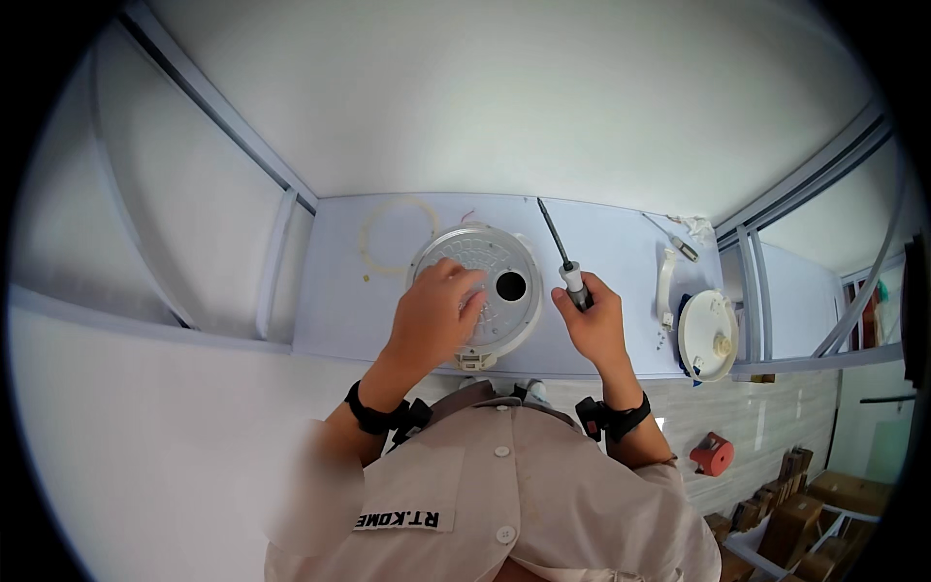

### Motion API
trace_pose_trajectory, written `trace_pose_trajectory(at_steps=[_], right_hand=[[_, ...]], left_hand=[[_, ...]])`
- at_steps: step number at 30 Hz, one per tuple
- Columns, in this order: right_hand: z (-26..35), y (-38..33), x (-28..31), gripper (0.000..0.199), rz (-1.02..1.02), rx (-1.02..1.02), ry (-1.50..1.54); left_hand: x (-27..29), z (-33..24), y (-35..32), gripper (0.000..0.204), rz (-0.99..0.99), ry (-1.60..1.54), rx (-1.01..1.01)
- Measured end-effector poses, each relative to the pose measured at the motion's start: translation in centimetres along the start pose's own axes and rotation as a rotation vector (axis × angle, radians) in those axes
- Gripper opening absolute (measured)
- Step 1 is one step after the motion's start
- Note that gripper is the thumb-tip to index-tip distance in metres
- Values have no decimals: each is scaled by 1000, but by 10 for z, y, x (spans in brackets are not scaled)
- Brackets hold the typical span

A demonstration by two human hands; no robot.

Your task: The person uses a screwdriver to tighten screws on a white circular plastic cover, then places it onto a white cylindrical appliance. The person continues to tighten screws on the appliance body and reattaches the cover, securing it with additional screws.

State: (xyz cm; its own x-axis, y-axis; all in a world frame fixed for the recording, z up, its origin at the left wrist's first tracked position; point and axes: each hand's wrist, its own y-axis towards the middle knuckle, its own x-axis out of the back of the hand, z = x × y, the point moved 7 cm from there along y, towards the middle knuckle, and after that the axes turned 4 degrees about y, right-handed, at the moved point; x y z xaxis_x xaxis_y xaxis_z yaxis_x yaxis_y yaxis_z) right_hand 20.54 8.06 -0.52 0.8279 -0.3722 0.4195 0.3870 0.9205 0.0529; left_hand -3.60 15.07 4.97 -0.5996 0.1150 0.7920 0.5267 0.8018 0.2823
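Note:
A round white appliance part [475, 362] with a silvery, embossed metal face [517, 323] and a dark round hole [510, 285] lies on the table before me. My left hand [438, 308] is over the left side of that face, fingers bent, with a gap between thumb and forefinger; I see nothing held in it. Whether its fingertips touch the metal, I cannot tell. To the right of the part, my right hand [593, 320] grips a screwdriver [570, 275] by its grey handle, the long dark shaft pointing away from me and slightly left.
A thin yellowish ring [365, 242] lies at the far left of the table [330, 310]. Toward the right are another screwdriver [685, 249], a curved white strip [666, 281], several tiny parts [660, 338] and a round cream cover [700, 325]. A white frame [753, 291] borders the right side.

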Motion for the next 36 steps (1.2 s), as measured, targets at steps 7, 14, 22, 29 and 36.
trace_pose_trajectory(at_steps=[7, 14, 22, 29, 36], right_hand=[[-6, -3, 20, 25, 45, 22, 28], [-18, -2, 36, 20, 99, 46, 81], [-34, 5, 44, 21, 174, 61, 102], [-32, 10, 49, 29, 229, 73, 103], [-30, 10, 57, 54, 241, 158, 173]], left_hand=[[-32, -24, 18, 28, 0, 146, -14], [-44, -26, 34, 18, 3, 304, 75], [-62, -24, 38, 8, -56, 371, 96], [-54, -27, 39, 14, -47, 245, 199], [-59, -41, 43, 15, -71, 102, 176]])
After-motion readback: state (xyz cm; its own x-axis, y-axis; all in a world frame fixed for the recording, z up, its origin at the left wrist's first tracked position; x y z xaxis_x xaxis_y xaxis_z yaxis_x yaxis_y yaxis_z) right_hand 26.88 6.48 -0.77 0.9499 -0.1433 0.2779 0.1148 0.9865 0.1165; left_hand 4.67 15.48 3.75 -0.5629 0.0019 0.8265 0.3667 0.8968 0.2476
